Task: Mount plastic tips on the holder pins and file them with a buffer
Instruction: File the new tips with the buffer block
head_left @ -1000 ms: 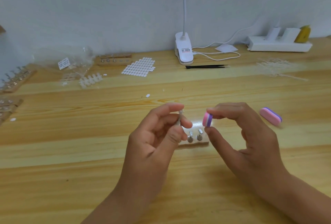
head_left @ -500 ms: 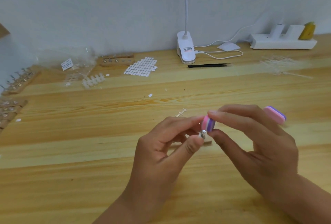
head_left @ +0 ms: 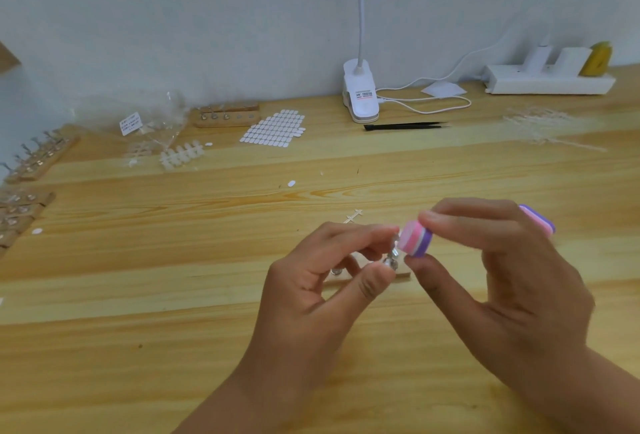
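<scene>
My left hand [head_left: 311, 298] pinches a small metal holder pin [head_left: 394, 256] between thumb and forefinger. A clear plastic tip on the pin is too blurred to make out. My right hand [head_left: 502, 281] pinches a pink and purple buffer block [head_left: 415, 241] between thumb and fingers, its end touching the top of the pin. Under both hands lies a small wooden pin base [head_left: 401, 274], mostly hidden. A second pink and purple buffer [head_left: 538, 222] lies on the table behind my right hand.
Wooden bases with pins [head_left: 38, 158] line the left edge and another wooden base [head_left: 227, 116] stands at the back. A sheet of white stickers [head_left: 273, 128], strips of plastic tips [head_left: 181, 156], black tweezers [head_left: 405, 126], a clip lamp [head_left: 360, 97] and a power strip [head_left: 550, 81] lie further back.
My hands came together: the left one lowered the pin and the right one brought the buffer against it. The view shifted slightly left and down.
</scene>
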`<state>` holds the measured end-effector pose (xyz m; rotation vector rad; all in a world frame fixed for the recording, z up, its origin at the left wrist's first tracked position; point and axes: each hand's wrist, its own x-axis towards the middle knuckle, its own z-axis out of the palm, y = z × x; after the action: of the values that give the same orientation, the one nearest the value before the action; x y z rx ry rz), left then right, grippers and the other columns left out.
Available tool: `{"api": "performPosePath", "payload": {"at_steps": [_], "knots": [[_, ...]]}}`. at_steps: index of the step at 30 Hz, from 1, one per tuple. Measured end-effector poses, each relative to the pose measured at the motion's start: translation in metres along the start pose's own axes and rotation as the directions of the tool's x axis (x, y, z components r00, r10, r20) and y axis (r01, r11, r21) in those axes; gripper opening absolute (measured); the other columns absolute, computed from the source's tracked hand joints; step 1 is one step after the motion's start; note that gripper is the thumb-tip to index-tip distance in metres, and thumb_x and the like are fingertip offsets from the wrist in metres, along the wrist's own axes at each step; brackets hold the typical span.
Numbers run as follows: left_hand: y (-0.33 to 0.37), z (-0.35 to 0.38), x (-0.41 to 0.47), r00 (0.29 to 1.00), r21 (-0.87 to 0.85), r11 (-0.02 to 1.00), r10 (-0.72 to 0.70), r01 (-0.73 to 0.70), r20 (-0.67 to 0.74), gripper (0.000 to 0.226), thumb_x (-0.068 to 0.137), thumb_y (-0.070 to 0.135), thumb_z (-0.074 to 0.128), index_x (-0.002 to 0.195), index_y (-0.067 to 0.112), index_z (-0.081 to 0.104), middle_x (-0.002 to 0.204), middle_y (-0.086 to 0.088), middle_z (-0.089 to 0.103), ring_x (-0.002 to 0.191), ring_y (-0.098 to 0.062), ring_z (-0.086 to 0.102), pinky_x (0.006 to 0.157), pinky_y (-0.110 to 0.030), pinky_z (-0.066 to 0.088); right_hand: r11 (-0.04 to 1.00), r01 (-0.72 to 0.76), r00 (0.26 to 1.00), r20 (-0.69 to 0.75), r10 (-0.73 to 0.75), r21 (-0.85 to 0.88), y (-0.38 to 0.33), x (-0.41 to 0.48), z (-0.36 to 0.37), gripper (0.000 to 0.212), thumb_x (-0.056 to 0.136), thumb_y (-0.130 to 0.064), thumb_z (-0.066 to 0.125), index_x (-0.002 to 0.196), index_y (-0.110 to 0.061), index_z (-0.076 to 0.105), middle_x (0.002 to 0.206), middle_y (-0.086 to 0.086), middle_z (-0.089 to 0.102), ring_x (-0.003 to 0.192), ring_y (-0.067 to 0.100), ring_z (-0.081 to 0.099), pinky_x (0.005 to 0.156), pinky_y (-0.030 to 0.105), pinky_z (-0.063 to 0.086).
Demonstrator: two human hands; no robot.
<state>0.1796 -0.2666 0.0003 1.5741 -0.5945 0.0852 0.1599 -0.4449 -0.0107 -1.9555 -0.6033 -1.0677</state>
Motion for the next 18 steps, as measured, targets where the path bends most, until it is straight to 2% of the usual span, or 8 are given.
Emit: {"api": "performPosePath", "payload": {"at_steps": [2, 4, 7, 9, 12, 18], "knots": [[0.001, 0.0, 0.0, 1.0, -0.021, 1.0, 0.002, -0.002, 0.011, 0.026, 0.086, 0.031, 0.069, 0.112, 0.031, 0.072, 0.106, 0.006, 0.07, 0.093, -0.018, 0.065, 0.08, -0.023, 0.051, 0.999, 0.024, 0.999, 0.049, -0.023, -0.035, 0.003, -0.002, 0.0, 0.028, 0.088, -0.008, 0.069, 0.113, -0.02, 0.062, 0.103, -0.005, 0.062, 0.106, 0.001, 0.06, 0.093, 0.011, 0.043], [0.002, -0.003, 0.0, 1.0, -0.073, 0.997, -0.007, 0.008, 0.018, 0.026, 0.085, 0.029, 0.07, 0.112, 0.03, 0.073, 0.103, 0.007, 0.069, 0.093, -0.013, 0.064, 0.081, -0.023, 0.05, 0.997, -0.043, 0.994, 0.096, 0.049, -0.065, 0.01, -0.002, -0.001, 0.026, 0.088, -0.009, 0.067, 0.114, -0.014, 0.061, 0.107, -0.004, 0.062, 0.106, -0.002, 0.059, 0.093, 0.009, 0.042], [0.001, -0.004, 0.002, 0.995, -0.158, 0.983, -0.092, 0.095, 0.023, 0.027, 0.084, 0.018, 0.073, 0.11, 0.027, 0.074, 0.097, 0.003, 0.071, 0.091, -0.011, 0.066, 0.08, -0.022, 0.052, 0.989, -0.122, 0.99, 0.059, 0.126, -0.078, 0.014, 0.003, -0.003, 0.026, 0.089, -0.013, 0.066, 0.114, -0.016, 0.06, 0.103, -0.017, 0.06, 0.104, -0.011, 0.055, 0.085, 0.002, 0.037], [-0.003, -0.002, 0.003, 0.986, -0.225, 0.96, -0.168, 0.164, 0.002, 0.029, 0.084, 0.008, 0.067, 0.109, 0.02, 0.075, 0.092, -0.001, 0.072, 0.082, -0.011, 0.067, 0.076, -0.02, 0.053, 0.991, -0.115, 0.992, 0.039, 0.118, -0.076, 0.012, 0.004, -0.004, 0.027, 0.09, -0.014, 0.066, 0.116, -0.018, 0.059, 0.101, -0.023, 0.057, 0.104, -0.011, 0.055, 0.085, 0.002, 0.036], [-0.005, 0.0, 0.003, 0.978, -0.286, 0.938, -0.208, 0.196, -0.011, 0.031, 0.087, 0.0, 0.057, 0.109, 0.012, 0.074, 0.088, -0.003, 0.07, 0.07, -0.014, 0.063, 0.071, -0.024, 0.053, 0.994, -0.07, 0.996, 0.049, 0.074, -0.084, 0.009, 0.001, -0.005, 0.028, 0.09, -0.011, 0.066, 0.117, -0.018, 0.058, 0.103, -0.026, 0.056, 0.102, -0.01, 0.055, 0.084, 0.002, 0.037], [-0.003, 0.002, 0.002, 0.959, -0.338, 0.909, -0.277, 0.243, -0.053, 0.026, 0.086, 0.004, 0.054, 0.077, 0.013, 0.076, 0.075, -0.011, 0.07, 0.055, -0.022, 0.065, 0.058, -0.029, 0.055, 0.993, -0.047, 0.996, 0.07, 0.055, -0.11, 0.01, 0.002, -0.003, 0.035, 0.083, 0.0, 0.073, 0.113, -0.013, 0.06, 0.096, -0.015, 0.059, 0.101, -0.008, 0.056, 0.084, 0.003, 0.037]]}}
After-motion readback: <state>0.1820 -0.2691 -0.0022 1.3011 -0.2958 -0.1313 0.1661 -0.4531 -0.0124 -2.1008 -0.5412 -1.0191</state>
